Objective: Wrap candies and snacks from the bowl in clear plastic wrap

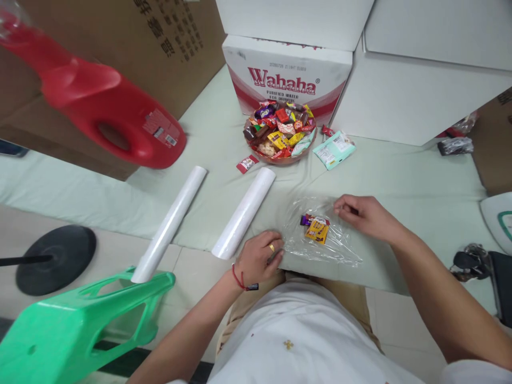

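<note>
A clear plastic bag point(344, 248) lies flat on the pale green cloth, with a few wrapped candies point(318, 230) in yellow, purple and red showing through it. My left hand point(262, 257), with a ring and a red cord at the wrist, has its curled fingers closed at the bag's left edge. At the upper right edge of the same bag, the fingers of my right hand point(358, 213) are pinched together on the plastic. Beyond the hands stands a round bowl point(280, 159) heaped with assorted wrapped sweets.
Two white rolls point(244, 213) point(170, 224) lie left of the bag. A red packet point(247, 164) and a mint packet point(334, 149) flank the bowl. Around are a red jug point(116, 114), a Wahaha box point(288, 80), a green stool point(80, 325) and keys point(472, 261).
</note>
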Demonstrator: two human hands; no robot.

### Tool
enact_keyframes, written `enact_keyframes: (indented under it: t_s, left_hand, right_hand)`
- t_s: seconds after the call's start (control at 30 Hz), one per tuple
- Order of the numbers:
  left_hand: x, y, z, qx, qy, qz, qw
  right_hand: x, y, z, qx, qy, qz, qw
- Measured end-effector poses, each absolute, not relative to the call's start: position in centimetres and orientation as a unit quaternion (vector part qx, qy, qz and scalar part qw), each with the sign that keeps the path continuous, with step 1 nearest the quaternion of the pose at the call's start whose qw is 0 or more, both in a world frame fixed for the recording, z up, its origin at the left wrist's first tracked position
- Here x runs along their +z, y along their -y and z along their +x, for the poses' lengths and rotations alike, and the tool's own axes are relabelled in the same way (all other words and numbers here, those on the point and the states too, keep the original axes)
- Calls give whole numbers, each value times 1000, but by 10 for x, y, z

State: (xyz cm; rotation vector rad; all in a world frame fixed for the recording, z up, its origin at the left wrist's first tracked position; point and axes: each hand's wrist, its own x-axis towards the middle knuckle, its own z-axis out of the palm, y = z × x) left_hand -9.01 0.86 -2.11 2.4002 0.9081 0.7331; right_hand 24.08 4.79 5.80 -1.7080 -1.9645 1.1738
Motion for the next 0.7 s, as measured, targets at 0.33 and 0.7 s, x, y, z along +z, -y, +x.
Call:
enact_keyframes:
  t_s: [0.33,0.7]
  left_hand:
    - [-21,-18,-93,228,-313,904,181]
    - [-8,-12,-78,278,-451,814,238]
  right_hand:
    - [14,75,223,219,799,-528,184]
    - [3,78,232,212,811,-507,200]
